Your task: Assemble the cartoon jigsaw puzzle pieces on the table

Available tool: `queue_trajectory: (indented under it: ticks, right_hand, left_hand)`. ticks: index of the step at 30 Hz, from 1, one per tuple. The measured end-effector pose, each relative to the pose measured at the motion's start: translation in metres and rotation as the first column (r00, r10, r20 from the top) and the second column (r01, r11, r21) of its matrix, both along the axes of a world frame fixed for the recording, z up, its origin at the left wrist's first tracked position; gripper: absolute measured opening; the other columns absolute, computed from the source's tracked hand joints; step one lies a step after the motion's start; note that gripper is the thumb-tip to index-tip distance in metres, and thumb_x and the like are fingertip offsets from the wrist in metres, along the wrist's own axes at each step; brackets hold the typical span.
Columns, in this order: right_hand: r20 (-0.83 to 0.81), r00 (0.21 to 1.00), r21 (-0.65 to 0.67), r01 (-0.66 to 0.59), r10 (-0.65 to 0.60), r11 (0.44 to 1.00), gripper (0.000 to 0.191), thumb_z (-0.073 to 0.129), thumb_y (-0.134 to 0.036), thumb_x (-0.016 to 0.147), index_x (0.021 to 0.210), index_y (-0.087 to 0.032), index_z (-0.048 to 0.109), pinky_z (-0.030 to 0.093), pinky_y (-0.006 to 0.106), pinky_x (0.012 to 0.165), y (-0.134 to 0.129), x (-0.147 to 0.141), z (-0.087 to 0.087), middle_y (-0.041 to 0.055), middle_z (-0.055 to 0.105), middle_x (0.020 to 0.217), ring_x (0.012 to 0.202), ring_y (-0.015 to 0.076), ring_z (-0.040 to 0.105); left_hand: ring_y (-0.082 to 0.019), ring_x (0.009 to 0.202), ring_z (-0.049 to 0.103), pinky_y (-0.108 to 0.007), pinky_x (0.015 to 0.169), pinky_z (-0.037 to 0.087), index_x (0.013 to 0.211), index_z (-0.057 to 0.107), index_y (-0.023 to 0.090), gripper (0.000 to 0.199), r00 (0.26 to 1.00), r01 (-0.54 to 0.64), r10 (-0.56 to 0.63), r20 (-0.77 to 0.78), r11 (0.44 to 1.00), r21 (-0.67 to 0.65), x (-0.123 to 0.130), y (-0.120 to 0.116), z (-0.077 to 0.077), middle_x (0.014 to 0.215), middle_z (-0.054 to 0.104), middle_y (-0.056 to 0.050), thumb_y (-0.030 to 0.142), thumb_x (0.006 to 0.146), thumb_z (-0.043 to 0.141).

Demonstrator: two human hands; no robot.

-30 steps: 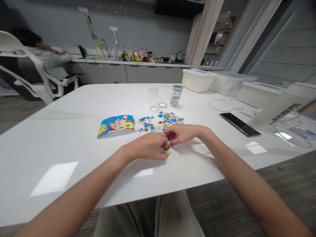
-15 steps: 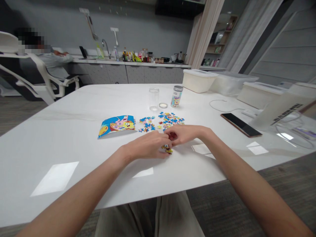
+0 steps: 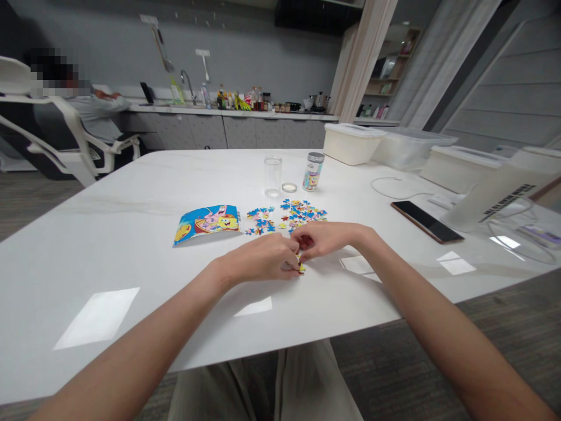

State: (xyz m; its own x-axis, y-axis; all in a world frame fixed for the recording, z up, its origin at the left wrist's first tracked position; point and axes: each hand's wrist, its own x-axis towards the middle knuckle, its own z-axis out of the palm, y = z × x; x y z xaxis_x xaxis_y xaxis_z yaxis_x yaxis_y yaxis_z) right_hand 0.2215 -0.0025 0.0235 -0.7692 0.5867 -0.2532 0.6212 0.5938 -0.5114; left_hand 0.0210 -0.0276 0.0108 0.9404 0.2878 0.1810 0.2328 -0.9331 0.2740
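My left hand (image 3: 267,258) and my right hand (image 3: 322,238) meet over the white table, fingers closed round small yellow jigsaw puzzle pieces (image 3: 302,268). The left fingers hide most of these pieces. My right thumb and fingertips pinch at their upper edge. Just beyond my hands lie loose jigsaw pieces in two clusters, a smaller left heap (image 3: 262,220) and a larger right heap (image 3: 302,211). A curved cartoon picture sheet (image 3: 207,224) rests to the left of them.
Behind the pieces stand a clear jar (image 3: 272,175), a round lid (image 3: 289,187) and a cartoon-printed canister (image 3: 312,172). A phone (image 3: 426,221), a cable and lidded plastic boxes (image 3: 354,144) are on the right. A person sits in an office chair (image 3: 72,123) at far left.
My right fingertips have come down onto the yellow puzzle pieces beside my left fingers, covering more of them. The heaps and picture sheet lie as before.
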Motion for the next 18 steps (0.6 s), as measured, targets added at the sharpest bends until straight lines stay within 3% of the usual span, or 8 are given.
queue_trajectory:
  ticks: [8, 14, 18]
  right_hand:
    - [0.009, 1.0, 0.002, 0.003, -0.003, 1.0, 0.017, 0.065, -0.03, 0.074, 0.077, -0.017, 0.054, 0.035, 0.024, 0.058, -0.001, -0.001, 0.001, -0.0017, 0.051, 0.072, 0.063, 0.0109, 0.045]
    - [-0.016, 1.0, -0.059, 0.015, -0.016, 0.998, 0.014, 0.063, -0.026, 0.076, 0.084, -0.016, 0.059, 0.038, 0.023, 0.058, -0.004, -0.001, 0.006, -0.0006, 0.054, 0.073, 0.064, 0.011, 0.048]
    - [-0.025, 1.0, -0.044, 0.016, -0.017, 0.999, 0.013, 0.059, -0.029, 0.08, 0.082, -0.016, 0.059, 0.038, 0.023, 0.057, -0.003, 0.0, 0.005, -0.0006, 0.056, 0.07, 0.061, 0.0106, 0.049]
  left_hand:
    - [-0.013, 0.075, 0.059, -0.026, 0.067, 0.041, 0.087, 0.069, 0.02, 0.013, 0.999, -0.047, 0.046, -0.025, 0.998, -0.037, -0.001, -0.002, 0.002, 0.083, 0.067, -0.002, 0.025, 0.083, 0.057]
    - [-0.017, 0.079, 0.059, -0.03, 0.073, 0.04, 0.094, 0.065, 0.02, 0.025, 0.962, -0.229, 0.243, -0.124, 0.967, 0.116, -0.014, 0.003, 0.009, 0.086, 0.069, -0.003, 0.037, 0.077, 0.061]
    - [-0.016, 0.078, 0.06, -0.03, 0.073, 0.04, 0.091, 0.068, 0.02, 0.022, 0.954, -0.24, 0.255, -0.156, 0.964, 0.111, -0.014, 0.004, 0.007, 0.086, 0.07, -0.003, 0.036, 0.079, 0.058]
